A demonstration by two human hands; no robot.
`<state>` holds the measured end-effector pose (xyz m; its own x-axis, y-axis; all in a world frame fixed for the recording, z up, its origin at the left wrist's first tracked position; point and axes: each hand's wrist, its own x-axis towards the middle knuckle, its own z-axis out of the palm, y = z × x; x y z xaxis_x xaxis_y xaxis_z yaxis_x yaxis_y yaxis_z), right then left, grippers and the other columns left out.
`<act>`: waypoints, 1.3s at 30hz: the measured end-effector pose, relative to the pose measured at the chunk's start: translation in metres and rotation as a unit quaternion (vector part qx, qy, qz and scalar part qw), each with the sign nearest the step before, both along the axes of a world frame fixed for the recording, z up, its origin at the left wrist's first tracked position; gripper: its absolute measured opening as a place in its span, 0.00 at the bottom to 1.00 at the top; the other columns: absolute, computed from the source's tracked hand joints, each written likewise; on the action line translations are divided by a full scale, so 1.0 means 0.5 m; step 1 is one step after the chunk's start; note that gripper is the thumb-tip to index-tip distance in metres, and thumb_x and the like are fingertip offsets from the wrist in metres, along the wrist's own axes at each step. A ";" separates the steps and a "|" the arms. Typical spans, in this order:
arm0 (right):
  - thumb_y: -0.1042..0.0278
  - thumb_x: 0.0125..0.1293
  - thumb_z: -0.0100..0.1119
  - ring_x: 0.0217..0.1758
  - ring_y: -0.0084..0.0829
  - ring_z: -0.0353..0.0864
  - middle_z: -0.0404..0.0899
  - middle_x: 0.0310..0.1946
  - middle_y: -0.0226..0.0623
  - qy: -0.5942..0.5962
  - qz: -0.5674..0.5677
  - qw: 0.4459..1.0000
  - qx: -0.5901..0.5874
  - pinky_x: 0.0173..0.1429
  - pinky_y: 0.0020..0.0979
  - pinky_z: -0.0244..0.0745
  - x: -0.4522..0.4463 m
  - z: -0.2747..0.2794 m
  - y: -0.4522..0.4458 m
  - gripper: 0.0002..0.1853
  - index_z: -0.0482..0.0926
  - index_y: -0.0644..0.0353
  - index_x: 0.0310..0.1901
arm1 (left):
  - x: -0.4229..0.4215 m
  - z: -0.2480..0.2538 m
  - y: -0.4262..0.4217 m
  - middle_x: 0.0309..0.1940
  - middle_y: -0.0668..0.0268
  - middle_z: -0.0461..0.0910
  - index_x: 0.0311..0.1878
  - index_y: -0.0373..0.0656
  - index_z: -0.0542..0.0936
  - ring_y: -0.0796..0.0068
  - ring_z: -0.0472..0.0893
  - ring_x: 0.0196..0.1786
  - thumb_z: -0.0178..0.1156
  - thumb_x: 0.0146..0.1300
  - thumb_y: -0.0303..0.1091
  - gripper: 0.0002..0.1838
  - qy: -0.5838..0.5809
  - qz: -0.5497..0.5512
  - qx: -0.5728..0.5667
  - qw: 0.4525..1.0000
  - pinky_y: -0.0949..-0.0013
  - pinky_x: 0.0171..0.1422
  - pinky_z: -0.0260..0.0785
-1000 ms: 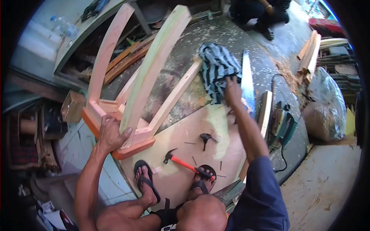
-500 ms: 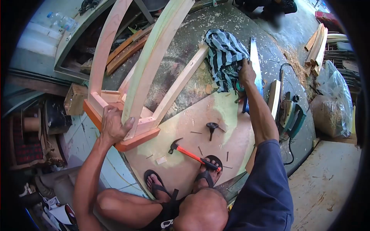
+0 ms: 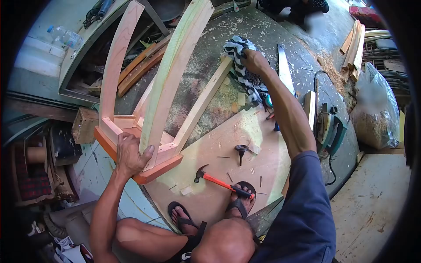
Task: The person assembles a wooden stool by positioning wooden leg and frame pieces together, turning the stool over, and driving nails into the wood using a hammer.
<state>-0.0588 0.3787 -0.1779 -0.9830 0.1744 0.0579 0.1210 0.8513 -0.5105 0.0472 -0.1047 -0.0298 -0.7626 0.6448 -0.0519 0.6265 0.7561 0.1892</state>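
Workshop floor (image 3: 258,24): a grey surface is strewn with pale shavings, mostly toward the far side.
Board (image 3: 274,147): a pale sheet is laid flat at the near middle.
Wooden frame (image 3: 164,83): two curved uprights and straight rails are seen at left, joined near an orange-coloured edge piece.
Striped cloth (image 3: 241,72): it is bunched at the far middle, just beside the far end of a rail; whether they touch cannot be told.
Handsaw (image 3: 285,72): it is laid to the right of the cloth.
Left hand (image 3: 133,153): the near corner of the frame is clasped, thumb apart from fingers; steadying appears intended.
Right hand (image 3: 254,61): the cloth's upper part is pinched in a narrow grip; handling it is judged the step in hand, and a firm hold is called for in any further lift.
Hammer (image 3: 215,180): it is left at the near middle, beside a sandalled foot.
Nails (image 3: 261,181): several are scattered around it.
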 end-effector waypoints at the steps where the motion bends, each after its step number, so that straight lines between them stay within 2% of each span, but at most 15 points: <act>1: 0.61 0.66 0.55 0.53 0.56 0.83 0.84 0.48 0.56 -0.019 -0.009 1.000 -0.005 0.57 0.51 0.78 -0.007 0.008 -0.011 0.16 0.80 0.59 0.51 | -0.001 -0.002 -0.001 0.27 0.51 0.77 0.38 0.33 0.86 0.50 0.73 0.42 0.56 0.60 0.55 0.29 -0.027 0.013 0.006 1.000 0.50 0.60 0.60; 3: 0.62 0.66 0.54 0.52 0.59 0.83 0.84 0.46 0.58 -0.033 -0.087 0.996 -0.011 0.56 0.53 0.78 0.024 0.003 -0.047 0.16 0.80 0.60 0.51 | -0.003 -0.002 -0.004 0.26 0.51 0.78 0.38 0.34 0.86 0.50 0.74 0.41 0.55 0.60 0.56 0.29 -0.036 0.015 0.000 0.999 0.50 0.61 0.60; 6: 0.64 0.68 0.57 0.45 0.57 0.83 0.82 0.39 0.56 0.150 -0.140 0.977 -0.053 0.46 0.54 0.77 0.182 -0.075 -0.154 0.11 0.79 0.62 0.45 | -0.009 -0.014 -0.015 0.25 0.51 0.80 0.37 0.35 0.87 0.51 0.75 0.38 0.55 0.61 0.56 0.29 -0.037 0.013 -0.006 0.999 0.51 0.62 0.59; 9: 0.63 0.68 0.60 0.39 0.53 0.83 0.82 0.36 0.49 0.066 -0.052 0.989 -0.121 0.44 0.48 0.79 0.450 -0.134 -0.332 0.09 0.81 0.53 0.47 | -0.008 -0.021 -0.024 0.25 0.51 0.81 0.38 0.35 0.87 0.52 0.76 0.38 0.55 0.62 0.56 0.28 -0.026 0.008 -0.018 0.999 0.52 0.63 0.59; 10: 0.59 0.67 0.63 0.45 0.52 0.82 0.82 0.39 0.45 -0.104 0.040 0.985 -0.128 0.49 0.48 0.78 0.525 -0.126 -0.376 0.12 0.82 0.50 0.49 | -0.009 -0.020 -0.024 0.26 0.50 0.81 0.38 0.35 0.87 0.53 0.77 0.38 0.55 0.63 0.55 0.28 -0.018 0.002 -0.026 1.000 0.52 0.63 0.59; 11: 0.56 0.65 0.66 0.54 0.52 0.79 0.82 0.45 0.43 0.004 0.124 0.992 0.006 0.55 0.50 0.75 0.597 -0.111 -0.422 0.18 0.79 0.48 0.55 | -0.011 -0.020 -0.027 0.26 0.50 0.81 0.38 0.35 0.87 0.53 0.77 0.38 0.55 0.63 0.55 0.28 -0.015 0.014 -0.028 0.999 0.52 0.63 0.59; 14: 0.53 0.64 0.67 0.61 0.52 0.74 0.79 0.49 0.44 -0.134 0.146 0.979 -0.045 0.61 0.51 0.71 0.708 -0.092 -0.510 0.24 0.75 0.49 0.59 | -0.026 -0.023 -0.052 0.27 0.50 0.81 0.34 0.37 0.86 0.53 0.78 0.41 0.53 0.68 0.48 0.23 -0.046 -0.041 0.026 0.998 0.53 0.64 0.59; 17: 0.55 0.63 0.67 0.52 0.53 0.79 0.80 0.43 0.47 -0.143 0.156 0.977 0.038 0.52 0.49 0.76 0.742 -0.100 -0.522 0.27 0.72 0.53 0.62 | -0.082 -0.001 -0.100 0.28 0.53 0.81 0.30 0.39 0.84 0.53 0.79 0.45 0.51 0.71 0.47 0.23 -0.083 -0.046 0.015 0.995 0.53 0.67 0.58; 19: 0.56 0.66 0.65 0.43 0.56 0.83 0.81 0.41 0.50 -0.232 0.119 0.965 -0.025 0.46 0.52 0.78 0.740 -0.135 -0.506 0.24 0.73 0.54 0.60 | -0.107 -0.004 -0.131 0.25 0.50 0.80 0.24 0.38 0.83 0.47 0.80 0.39 0.50 0.74 0.47 0.27 0.061 -0.028 0.074 0.995 0.47 0.60 0.62; 23: 0.60 0.72 0.58 0.35 0.55 0.85 0.81 0.30 0.56 -0.214 0.088 0.964 -0.128 0.40 0.51 0.76 0.668 0.106 -0.529 0.14 0.77 0.59 0.52 | -0.119 -0.058 -0.157 0.30 0.48 0.83 0.26 0.36 0.85 0.49 0.80 0.46 0.44 0.75 0.52 0.32 0.060 0.071 0.070 0.993 0.47 0.69 0.57; 26: 0.63 0.76 0.53 0.24 0.30 0.75 0.74 0.21 0.42 -0.039 0.146 0.975 -0.166 0.30 0.35 0.70 0.623 0.300 -0.574 0.15 0.77 0.65 0.55 | -0.115 -0.054 -0.159 0.31 0.52 0.82 0.30 0.38 0.85 0.54 0.79 0.48 0.47 0.74 0.49 0.27 0.043 0.058 0.068 0.995 0.51 0.71 0.56; 30: 0.61 0.79 0.49 0.24 0.18 0.69 0.74 0.29 0.29 0.228 0.160 0.941 -0.189 0.26 0.21 0.63 0.573 0.335 -0.566 0.17 0.73 0.66 0.57 | -0.115 -0.071 -0.162 0.30 0.50 0.82 0.29 0.38 0.86 0.54 0.79 0.46 0.47 0.74 0.48 0.28 0.086 0.074 0.088 0.990 0.52 0.70 0.57; 35: 0.61 0.77 0.55 0.22 0.20 0.63 0.67 0.21 0.29 0.103 -0.112 0.948 -0.278 0.27 0.31 0.60 0.602 0.172 -0.475 0.11 0.75 0.61 0.44 | -0.122 -0.065 -0.159 0.32 0.52 0.84 0.31 0.39 0.88 0.56 0.80 0.47 0.50 0.72 0.47 0.25 0.066 0.065 0.110 0.990 0.54 0.72 0.57; 37: 0.60 0.78 0.54 0.23 0.15 0.66 0.69 0.19 0.25 -0.078 -0.144 0.972 -0.166 0.24 0.27 0.63 0.665 0.094 -0.453 0.13 0.77 0.59 0.37 | -0.111 -0.052 -0.158 0.35 0.50 0.85 0.33 0.37 0.89 0.55 0.81 0.50 0.49 0.70 0.50 0.27 0.066 0.086 0.108 0.988 0.54 0.73 0.57; 39: 0.52 0.75 0.55 0.30 0.46 0.85 0.82 0.26 0.48 -0.169 -0.101 0.973 -0.119 0.34 0.45 0.73 0.767 -0.078 -0.432 0.18 0.82 0.62 0.43 | -0.111 -0.048 -0.156 0.34 0.49 0.85 0.34 0.39 0.89 0.55 0.81 0.50 0.50 0.70 0.49 0.25 0.051 0.073 0.112 0.990 0.53 0.74 0.56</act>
